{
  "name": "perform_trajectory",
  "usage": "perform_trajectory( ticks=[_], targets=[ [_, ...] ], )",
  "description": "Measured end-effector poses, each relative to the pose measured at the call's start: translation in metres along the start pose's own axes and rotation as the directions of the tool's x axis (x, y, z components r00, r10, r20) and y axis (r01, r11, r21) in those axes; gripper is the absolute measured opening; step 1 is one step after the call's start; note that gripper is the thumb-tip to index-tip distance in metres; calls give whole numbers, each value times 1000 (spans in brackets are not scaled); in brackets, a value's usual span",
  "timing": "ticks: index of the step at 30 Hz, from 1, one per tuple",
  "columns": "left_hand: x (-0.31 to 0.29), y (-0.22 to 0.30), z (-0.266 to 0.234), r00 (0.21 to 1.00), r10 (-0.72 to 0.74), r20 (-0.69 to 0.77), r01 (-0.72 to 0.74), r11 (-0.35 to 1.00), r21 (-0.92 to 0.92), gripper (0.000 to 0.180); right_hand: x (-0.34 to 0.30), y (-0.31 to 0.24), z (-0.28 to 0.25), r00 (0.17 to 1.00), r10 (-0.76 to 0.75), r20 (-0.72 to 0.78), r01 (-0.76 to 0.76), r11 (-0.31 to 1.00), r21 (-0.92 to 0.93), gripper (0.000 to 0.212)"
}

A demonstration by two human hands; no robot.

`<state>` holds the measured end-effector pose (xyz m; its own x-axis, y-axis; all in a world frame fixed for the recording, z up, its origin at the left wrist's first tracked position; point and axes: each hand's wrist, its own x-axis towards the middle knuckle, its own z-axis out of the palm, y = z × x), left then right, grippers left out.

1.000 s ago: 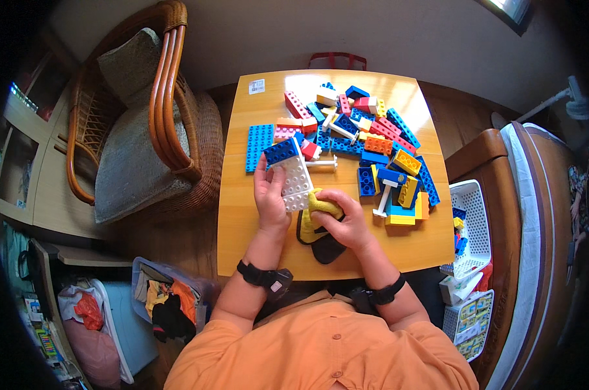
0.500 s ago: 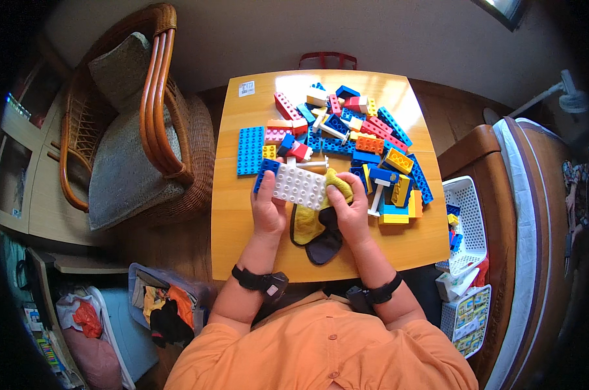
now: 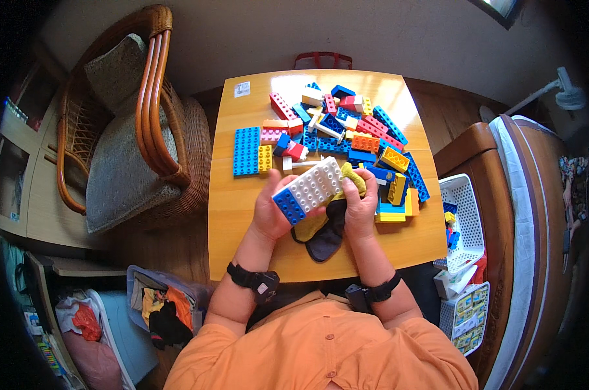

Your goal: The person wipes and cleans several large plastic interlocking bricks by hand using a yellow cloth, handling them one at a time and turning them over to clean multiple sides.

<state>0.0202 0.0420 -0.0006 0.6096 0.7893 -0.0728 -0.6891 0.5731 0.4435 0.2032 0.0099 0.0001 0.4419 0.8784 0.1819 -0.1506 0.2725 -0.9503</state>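
Observation:
My left hand (image 3: 272, 209) is closed round the lower left end of a studded toy building block piece (image 3: 316, 184), white along most of its length with a blue end. A yellow and dark grey cloth (image 3: 333, 221) is pinched in my right hand (image 3: 360, 205), its upper fold pressed against the block's right end and the rest hanging below. Just beyond my hands lies a pile of loose building blocks (image 3: 367, 143) in blue, red, yellow, orange and white. A flat blue studded plate (image 3: 246, 151) rests left of the pile.
All this is over a wooden table (image 3: 239, 224). Left of it stands a rattan armchair (image 3: 135, 149). To the right are a white perforated basket (image 3: 467, 214) with some blocks inside and a wooden bed frame (image 3: 483, 169). A bin of clothes (image 3: 168, 302) sits at lower left.
The block has turned, its blue end dropping nearer me and its white end rising away. My left hand has shifted under it, and the right hand with the cloth has moved slightly right.

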Motion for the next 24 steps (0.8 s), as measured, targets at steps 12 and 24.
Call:
perform_trajectory(
  ticks=[12,24],
  targets=[
    [1,2,14,992,-116,50,111,989,99,63,3,-2,-1,998,-63,26,65,994,-92,23],
    [5,-9,17,997,59,47,-68,970,235,69,-2,-8,-1,910,-394,133,415,845,-338,29]
  ],
)
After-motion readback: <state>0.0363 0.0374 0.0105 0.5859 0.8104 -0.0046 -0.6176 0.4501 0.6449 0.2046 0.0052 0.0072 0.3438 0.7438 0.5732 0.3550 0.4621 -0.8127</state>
